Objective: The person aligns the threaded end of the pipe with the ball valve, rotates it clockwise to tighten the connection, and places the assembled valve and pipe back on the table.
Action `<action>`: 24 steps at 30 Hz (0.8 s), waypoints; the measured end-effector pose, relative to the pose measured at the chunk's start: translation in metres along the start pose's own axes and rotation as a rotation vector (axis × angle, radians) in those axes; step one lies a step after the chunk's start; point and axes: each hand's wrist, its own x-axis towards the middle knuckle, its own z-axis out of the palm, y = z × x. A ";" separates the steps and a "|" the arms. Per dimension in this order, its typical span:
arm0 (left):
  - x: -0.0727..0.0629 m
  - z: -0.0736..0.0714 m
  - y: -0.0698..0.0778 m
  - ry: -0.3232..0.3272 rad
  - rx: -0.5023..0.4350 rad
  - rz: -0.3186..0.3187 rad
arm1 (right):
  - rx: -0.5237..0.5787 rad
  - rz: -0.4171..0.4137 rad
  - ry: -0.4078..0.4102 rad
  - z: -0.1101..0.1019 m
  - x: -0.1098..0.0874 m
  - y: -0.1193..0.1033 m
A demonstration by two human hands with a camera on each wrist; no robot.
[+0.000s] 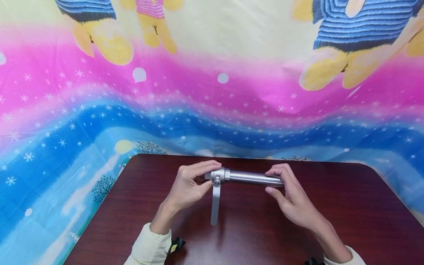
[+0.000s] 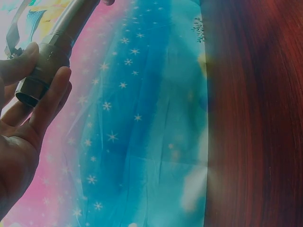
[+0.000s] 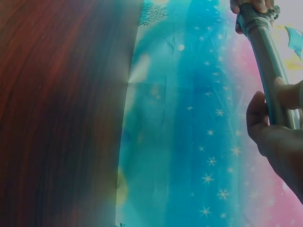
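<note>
A silver ball valve (image 1: 218,173) is joined to a straight steel pipe (image 1: 251,177), and both are held roughly level above the table. The valve's flat lever handle (image 1: 215,206) points down toward the near side. My left hand (image 1: 187,186) grips the valve body between thumb and fingers; in the left wrist view the open hex end (image 2: 29,92) shows between them. At the pipe's other end my right hand (image 1: 293,200) holds the tube, thumb on one side and fingers on the other. The right wrist view shows that thumb (image 3: 288,94) against the pipe.
Below the hands lies a dark red-brown wooden table (image 1: 132,221) with rounded far corners. A printed cloth (image 1: 212,110) with snowflakes and bears hangs behind it and along its sides. Pale sleeves (image 1: 149,244) cover the forearms, with a black strap (image 1: 177,244) near the left wrist.
</note>
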 end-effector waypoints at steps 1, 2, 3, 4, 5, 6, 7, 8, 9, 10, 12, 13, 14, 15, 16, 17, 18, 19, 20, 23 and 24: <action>0.000 0.000 0.000 -0.001 -0.001 -0.002 | 0.001 -0.013 0.011 0.001 0.001 0.000; 0.000 0.000 0.000 -0.002 -0.003 -0.003 | -0.001 -0.025 0.021 0.001 0.001 0.000; 0.000 0.000 0.000 -0.002 -0.003 -0.004 | -0.003 -0.029 0.027 0.001 0.002 0.000; 0.000 0.000 0.001 -0.003 -0.004 -0.005 | -0.006 -0.029 0.032 0.002 0.002 0.000; 0.000 0.000 0.001 -0.002 -0.003 -0.005 | -0.010 -0.024 0.034 0.002 0.002 0.000; 0.000 0.000 0.001 -0.002 -0.003 -0.004 | -0.017 -0.018 0.033 0.001 0.002 0.001; 0.000 -0.001 0.001 -0.002 -0.003 -0.003 | -0.023 -0.010 0.030 0.001 0.002 0.002; 0.000 -0.001 0.001 -0.001 -0.003 0.000 | -0.033 -0.007 0.029 0.001 0.002 0.002; 0.000 -0.001 0.001 0.000 -0.002 0.001 | -0.033 0.003 0.023 0.001 0.002 0.003; 0.000 -0.001 0.001 0.000 -0.002 0.003 | -0.035 0.010 0.021 0.001 0.001 0.004; 0.000 -0.001 0.001 0.001 0.002 0.007 | -0.036 0.025 0.015 0.000 0.001 0.004; 0.000 -0.001 0.001 0.001 0.004 0.009 | -0.033 0.030 0.012 0.000 0.001 0.005; 0.000 -0.001 0.001 0.001 0.005 0.009 | -0.031 0.034 0.010 0.000 0.001 0.005; 0.000 -0.001 0.001 0.001 0.006 0.009 | -0.026 0.046 0.006 0.000 0.001 0.004; 0.000 -0.001 0.001 0.002 0.008 0.010 | -0.030 0.051 0.004 -0.001 0.000 0.004; 0.000 -0.001 0.001 0.002 0.011 0.010 | -0.030 0.056 0.002 -0.001 0.000 0.004; 0.000 0.000 0.001 0.002 0.010 0.010 | -0.029 0.061 0.000 -0.001 0.000 0.004; 0.000 0.000 0.001 0.003 0.011 0.011 | -0.028 0.064 -0.002 -0.001 0.000 0.004; 0.000 0.000 0.001 0.003 0.016 0.014 | -0.025 0.065 -0.006 -0.001 0.000 0.004; 0.000 0.000 0.000 0.003 0.026 0.021 | 0.001 0.081 -0.022 0.000 -0.002 0.004; 0.000 0.000 0.000 0.003 0.028 0.023 | 0.009 0.084 -0.027 0.000 -0.002 0.004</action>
